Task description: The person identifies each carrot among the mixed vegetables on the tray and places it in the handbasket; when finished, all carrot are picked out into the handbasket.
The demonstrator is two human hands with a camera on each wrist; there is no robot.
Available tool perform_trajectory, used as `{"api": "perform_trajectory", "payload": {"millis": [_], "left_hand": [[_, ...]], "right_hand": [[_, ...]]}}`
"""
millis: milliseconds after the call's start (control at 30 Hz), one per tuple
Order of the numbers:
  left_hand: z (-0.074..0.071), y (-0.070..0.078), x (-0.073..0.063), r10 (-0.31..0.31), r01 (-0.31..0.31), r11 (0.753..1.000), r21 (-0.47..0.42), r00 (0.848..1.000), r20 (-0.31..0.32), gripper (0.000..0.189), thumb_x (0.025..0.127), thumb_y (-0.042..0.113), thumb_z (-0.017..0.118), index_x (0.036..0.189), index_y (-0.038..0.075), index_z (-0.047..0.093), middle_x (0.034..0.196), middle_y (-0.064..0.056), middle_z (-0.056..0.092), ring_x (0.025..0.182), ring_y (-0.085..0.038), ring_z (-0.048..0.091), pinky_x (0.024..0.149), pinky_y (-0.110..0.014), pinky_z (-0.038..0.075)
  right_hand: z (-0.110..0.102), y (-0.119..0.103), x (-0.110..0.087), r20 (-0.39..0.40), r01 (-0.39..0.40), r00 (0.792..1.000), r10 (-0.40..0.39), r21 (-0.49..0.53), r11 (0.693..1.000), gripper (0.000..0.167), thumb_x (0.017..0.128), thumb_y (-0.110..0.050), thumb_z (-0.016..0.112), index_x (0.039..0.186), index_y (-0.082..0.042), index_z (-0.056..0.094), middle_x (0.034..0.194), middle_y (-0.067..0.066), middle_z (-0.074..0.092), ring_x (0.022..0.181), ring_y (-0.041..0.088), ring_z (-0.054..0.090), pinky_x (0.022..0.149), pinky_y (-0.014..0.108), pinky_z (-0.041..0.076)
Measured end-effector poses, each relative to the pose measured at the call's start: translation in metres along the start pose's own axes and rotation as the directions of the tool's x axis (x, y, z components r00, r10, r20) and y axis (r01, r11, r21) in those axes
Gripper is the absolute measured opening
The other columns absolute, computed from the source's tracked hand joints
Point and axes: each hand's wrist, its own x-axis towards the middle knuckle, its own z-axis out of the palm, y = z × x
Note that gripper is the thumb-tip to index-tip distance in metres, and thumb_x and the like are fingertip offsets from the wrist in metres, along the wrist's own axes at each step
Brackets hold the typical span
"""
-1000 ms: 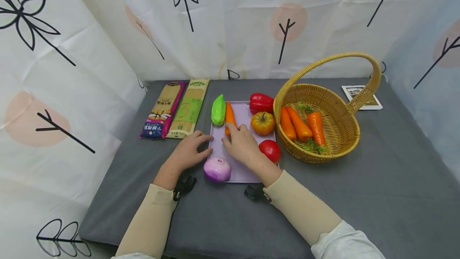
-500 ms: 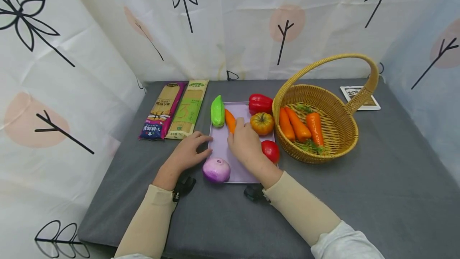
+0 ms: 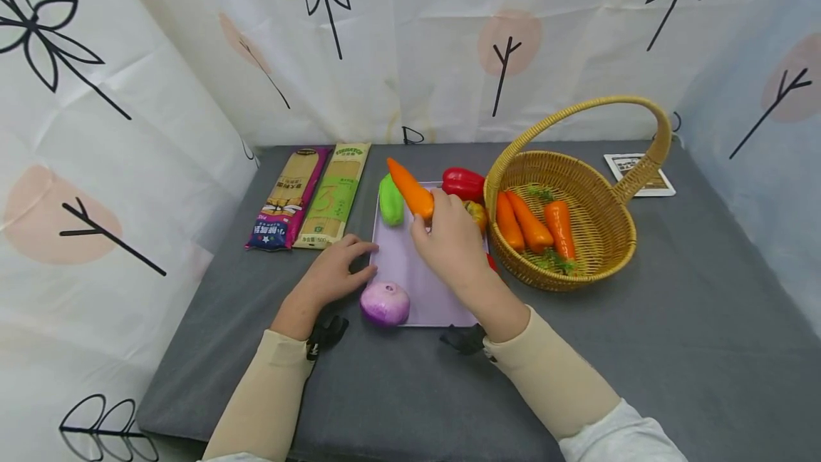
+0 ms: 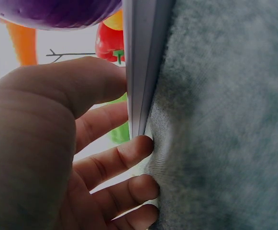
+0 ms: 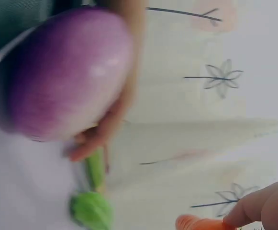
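My right hand (image 3: 452, 248) pinches an orange carrot (image 3: 409, 187) by one end, its other end pointing up and away to the left. The carrot hangs above the lilac tray (image 3: 426, 298). In the right wrist view the thumb lies against the carrot (image 5: 205, 224) at the bottom edge. My left hand (image 3: 330, 276) rests at the tray's left side; in the left wrist view its thumb is at the tray wall (image 4: 141, 62) and fingertips touch the grey cloth. A purple onion (image 3: 385, 303) sits at the tray's near left corner, a green ridged vegetable (image 3: 391, 202) at its far left.
A red pepper (image 3: 463, 184) and small pumpkin (image 3: 476, 214) lie at the tray's far right; my right wrist mostly hides a tomato (image 3: 492, 262). Right of them stands a tall-handled wicker basket (image 3: 609, 248) with several carrots (image 3: 529, 222). Two noodle packets (image 3: 333, 194) lie at left.
My right hand has taken hold of the carrot on the tray and lifted it, tilting its far end up to the left. The left hand has stayed at the tray's edge.
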Motion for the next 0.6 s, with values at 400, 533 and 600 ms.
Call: {"api": "perform_trajectory", "payload": {"millis": [400,533,600], "left_hand": [[0.001,0.000,0.001,-0.014,0.014,1.000,0.000,1.000,0.016,0.044,0.095,0.035,0.072,0.135,0.017,0.068,0.119,-0.007,0.061,0.108,-0.024,0.059,0.098,-0.045,0.052],[0.001,-0.001,0.001,-0.014,0.014,1.000,0.000,1.000,0.016,0.044,0.095,0.035,0.072,0.136,0.017,0.067,0.119,-0.006,0.061,0.108,-0.024,0.059,0.098,-0.045,0.052],[0.001,-0.001,0.001,-0.012,0.012,1.000,-0.001,1.000,0.016,0.045,0.095,0.035,0.072,0.136,0.017,0.067,0.119,-0.006,0.060,0.108,-0.024,0.059,0.098,-0.045,0.052]], "right_hand": [[-0.062,-0.007,-0.016,-0.130,0.016,0.991,0.009,0.185,0.983,0.052,0.094,-0.026,0.063,0.141,-0.004,0.059,0.119,0.012,0.065,0.096,0.027,0.058,0.084,0.044,0.050],[-0.082,-0.005,-0.023,-0.170,0.031,0.985,0.014,0.261,0.965,0.048,0.093,-0.022,0.066,0.138,-0.004,0.063,0.118,0.010,0.066,0.095,0.025,0.059,0.081,0.042,0.052],[-0.091,-0.004,-0.027,-0.192,0.037,0.981,0.020,0.288,0.957,0.046,0.093,-0.019,0.067,0.136,-0.004,0.064,0.120,0.010,0.066,0.096,0.025,0.061,0.081,0.041,0.055]]}}
